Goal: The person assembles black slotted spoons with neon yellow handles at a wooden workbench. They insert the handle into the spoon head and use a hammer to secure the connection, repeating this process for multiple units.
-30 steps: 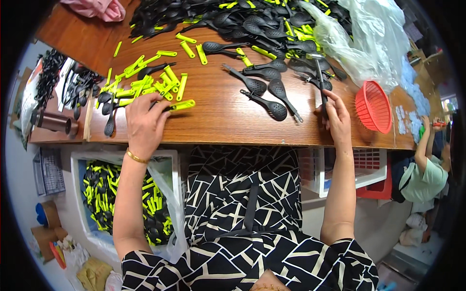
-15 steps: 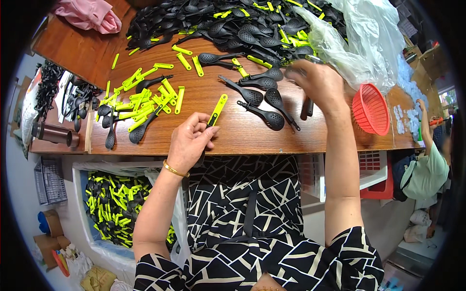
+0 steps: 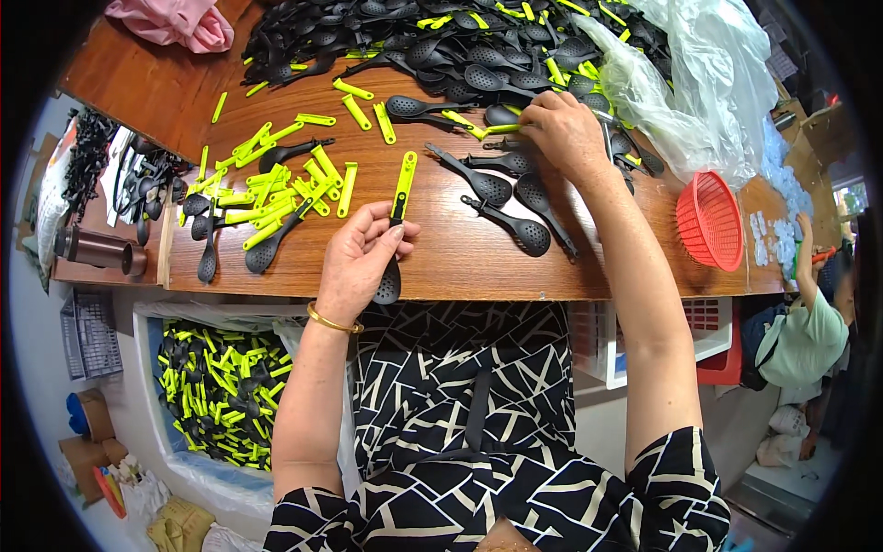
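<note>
My left hand [image 3: 363, 253] is closed round a black slotted spoon [image 3: 389, 281] with a lime-green handle [image 3: 405, 179] pointing up and away from me. Its perforated bowl hangs below my fingers at the table's near edge. My right hand [image 3: 563, 133] reaches to the front of the spoon heap, fingers curled down; whatever is under the fingertips is hidden. Just left of them lie a black spoon bowl [image 3: 499, 115] and a green handle piece [image 3: 497, 130]. Several black slotted spoons without green handles, one of them [image 3: 515, 230] nearest me, lie between my hands.
Loose green handles [image 3: 276, 198] are scattered at left. A large heap of black spoons [image 3: 423, 51] covers the back, with clear plastic bags [image 3: 708, 83] beside it. A red basket [image 3: 710, 221] stands at right. Below left, a lined bin [image 3: 175, 460] holds green-handled spoons. A co-worker [image 3: 805, 331] works at far right.
My right hand has moved slightly left and away from me, and its fingers are now at the heap's front. More of the spoon's green handle and its bowl show at my left hand.
</note>
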{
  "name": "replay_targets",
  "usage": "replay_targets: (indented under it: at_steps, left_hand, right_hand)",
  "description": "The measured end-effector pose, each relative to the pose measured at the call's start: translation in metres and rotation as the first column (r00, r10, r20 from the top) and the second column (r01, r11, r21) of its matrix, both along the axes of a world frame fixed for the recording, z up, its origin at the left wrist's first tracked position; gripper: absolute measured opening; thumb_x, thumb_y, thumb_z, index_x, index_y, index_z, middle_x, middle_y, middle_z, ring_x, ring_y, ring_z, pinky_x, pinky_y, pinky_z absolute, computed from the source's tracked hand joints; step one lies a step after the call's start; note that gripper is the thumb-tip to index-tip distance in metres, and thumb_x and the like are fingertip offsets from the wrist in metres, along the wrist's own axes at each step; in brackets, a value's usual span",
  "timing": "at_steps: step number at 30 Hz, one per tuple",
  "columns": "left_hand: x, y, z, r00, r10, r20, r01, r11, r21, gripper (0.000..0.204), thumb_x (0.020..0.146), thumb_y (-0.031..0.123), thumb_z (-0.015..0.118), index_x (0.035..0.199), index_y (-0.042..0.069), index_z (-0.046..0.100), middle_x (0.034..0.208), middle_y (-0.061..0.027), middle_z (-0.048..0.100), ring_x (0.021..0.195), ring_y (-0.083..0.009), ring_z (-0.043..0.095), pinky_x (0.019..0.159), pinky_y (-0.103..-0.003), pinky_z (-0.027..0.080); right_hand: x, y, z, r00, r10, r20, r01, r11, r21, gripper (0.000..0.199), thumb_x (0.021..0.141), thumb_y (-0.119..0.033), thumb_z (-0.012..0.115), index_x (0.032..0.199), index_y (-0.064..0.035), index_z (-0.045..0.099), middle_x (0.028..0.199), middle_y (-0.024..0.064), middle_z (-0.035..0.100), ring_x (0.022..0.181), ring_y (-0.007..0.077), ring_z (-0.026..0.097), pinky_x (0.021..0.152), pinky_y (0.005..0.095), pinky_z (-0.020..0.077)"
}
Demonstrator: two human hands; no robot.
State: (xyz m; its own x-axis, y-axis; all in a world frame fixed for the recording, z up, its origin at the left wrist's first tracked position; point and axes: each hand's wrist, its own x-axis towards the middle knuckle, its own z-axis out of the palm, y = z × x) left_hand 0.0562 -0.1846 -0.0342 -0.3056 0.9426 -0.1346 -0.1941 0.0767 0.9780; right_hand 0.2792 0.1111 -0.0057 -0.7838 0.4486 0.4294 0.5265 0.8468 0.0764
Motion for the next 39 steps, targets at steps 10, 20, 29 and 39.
replay_targets:
  at_steps: [10, 20, 29, 39]
  left_hand:
    - [0.015, 0.004, 0.0, 0.983, 0.083, -0.162, -0.085, 0.996, -0.008, 0.035, 0.108, 0.009, 0.063, 0.139, -0.003, 0.056, 0.114, -0.0122, 0.077, 0.09, -0.0101, 0.07, 0.082, -0.025, 0.058]
    - [0.022, 0.01, -0.012, 0.592, 0.55, -0.589, -0.355, 0.834, 0.423, 0.045, 0.097, 0.002, 0.071, 0.141, 0.005, 0.066, 0.129, -0.0131, 0.055, 0.118, -0.0226, 0.059, 0.094, -0.032, 0.054]
    - [0.054, -0.011, 0.012, 0.231, 0.551, -0.802, -0.012, 0.826, 0.564, 0.023, 0.091, 0.013, 0.072, 0.114, 0.011, 0.074, 0.108, -0.0077, 0.073, 0.104, -0.0276, 0.066, 0.093, -0.043, 0.045]
    - [0.108, 0.011, 0.005, 0.46, 0.223, -0.86, -0.094, 0.975, 0.202, 0.025, 0.1, 0.022, 0.068, 0.117, 0.005, 0.075, 0.118, -0.0087, 0.07, 0.111, -0.0308, 0.062, 0.098, -0.045, 0.042]
  right_hand:
    - [-0.008, -0.063, 0.013, 0.869, -0.168, -0.466, -0.183, 0.766, -0.617, 0.031, 0.097, -0.013, 0.074, 0.125, -0.0041, 0.065, 0.097, 0.0085, 0.076, 0.085, 0.0169, 0.073, 0.078, 0.0322, 0.0582]
    - [0.051, -0.131, 0.004, 0.852, -0.202, -0.483, -0.284, 0.598, -0.75, 0.024, 0.091, -0.011, 0.072, 0.113, -0.0044, 0.065, 0.088, 0.007, 0.072, 0.073, 0.0112, 0.066, 0.07, 0.0286, 0.0534]
    - [0.046, -0.162, 0.021, 0.974, -0.223, 0.042, 0.211, 0.82, -0.532, 0.026, 0.094, -0.023, 0.07, 0.104, -0.002, 0.059, 0.105, 0.0215, 0.074, 0.099, 0.0426, 0.073, 0.085, 0.0534, 0.0572]
    - [0.028, -0.137, 0.032, 0.987, -0.139, 0.079, 0.13, 0.41, -0.903, 0.045, 0.087, -0.041, 0.085, 0.096, -0.0009, 0.066, 0.08, 0.0094, 0.07, 0.064, 0.0219, 0.068, 0.057, 0.0356, 0.0535]
